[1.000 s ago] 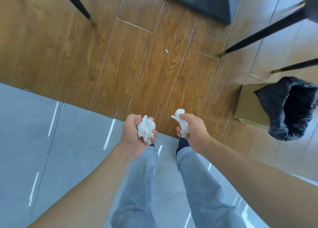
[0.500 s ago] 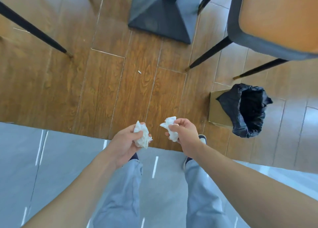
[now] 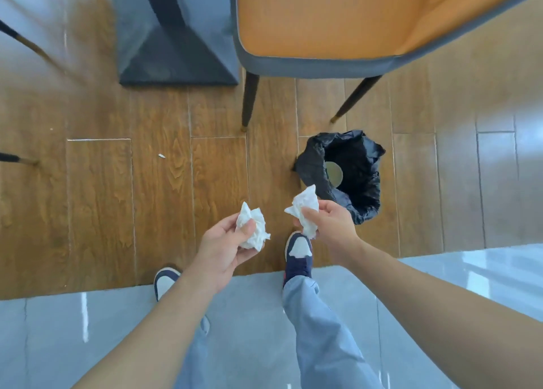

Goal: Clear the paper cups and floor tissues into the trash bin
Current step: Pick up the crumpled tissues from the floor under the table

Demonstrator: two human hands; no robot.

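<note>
My left hand (image 3: 226,247) is closed around a crumpled white tissue (image 3: 253,227) at waist height above the wood floor. My right hand (image 3: 329,227) pinches a second crumpled tissue (image 3: 305,208), held just left of the near rim of the trash bin (image 3: 364,209). The bin is lined with a black bag and stands open on the floor; a round pale object (image 3: 333,172) lies at its bottom. A tiny white scrap (image 3: 161,155) lies on the wood floor to the left.
An orange chair with a grey edge (image 3: 323,65) stands right behind the bin, its dark legs (image 3: 249,100) close to it. A dark table base (image 3: 176,50) sits at the back left. My shoes (image 3: 298,253) straddle the wood-to-grey-tile border.
I have stepped toward the bin, which now sits directly ahead of my right hand. Both hands still hold their tissues; the right one has moved up to the bin's rim.
</note>
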